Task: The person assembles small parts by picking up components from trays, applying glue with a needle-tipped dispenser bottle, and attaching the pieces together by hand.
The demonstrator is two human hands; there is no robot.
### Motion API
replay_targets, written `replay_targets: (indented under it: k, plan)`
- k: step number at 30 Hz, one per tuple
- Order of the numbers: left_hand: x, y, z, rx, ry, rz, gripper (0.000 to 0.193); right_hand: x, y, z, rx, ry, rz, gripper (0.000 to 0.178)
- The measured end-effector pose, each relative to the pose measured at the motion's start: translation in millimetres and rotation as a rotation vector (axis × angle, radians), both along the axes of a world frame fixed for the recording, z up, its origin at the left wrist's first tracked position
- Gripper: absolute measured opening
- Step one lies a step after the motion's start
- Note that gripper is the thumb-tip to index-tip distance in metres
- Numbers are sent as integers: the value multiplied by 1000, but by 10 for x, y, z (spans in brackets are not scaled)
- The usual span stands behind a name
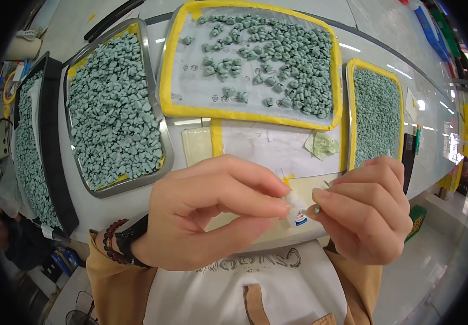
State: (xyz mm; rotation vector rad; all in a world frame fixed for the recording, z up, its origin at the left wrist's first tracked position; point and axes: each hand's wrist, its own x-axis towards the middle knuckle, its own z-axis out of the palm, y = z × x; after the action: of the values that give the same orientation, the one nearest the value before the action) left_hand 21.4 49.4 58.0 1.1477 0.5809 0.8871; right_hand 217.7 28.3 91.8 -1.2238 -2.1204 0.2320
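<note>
My left hand (217, 211) is raised over the near edge of the table, its thumb and fingertips brought together in a pinch. Whatever sits in that pinch is too small or hidden to name. Just to its right, my right hand (366, 211) is closed, with a small green piece (316, 208) between thumb and forefinger. A thin metallic tip (327, 184) sticks out by the same fingers; its kind does not show. The two sets of fingertips face each other with a small gap. A whitish blur (297, 200) shows in that gap.
A yellow-edged tray (190, 89) of scattered green pieces lies ahead. Metal tray (163, 146) and black tray (55, 179), both full of green pieces, stand left; another yellow-edged tray (351, 108) is at right. A crumpled green scrap (323, 144) lies on white paper (266, 149).
</note>
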Motion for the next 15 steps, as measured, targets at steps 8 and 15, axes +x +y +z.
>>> replay_targets:
  k: [8, 15]
  plan:
    - [-88, 38, 84, 80, 94, 4, 23, -312, 8, 158, 62, -251, -10, 21]
    - [-72, 60, 80, 102, 126, 8, 24, -324, 10, 160, 36, -299, -44, 19]
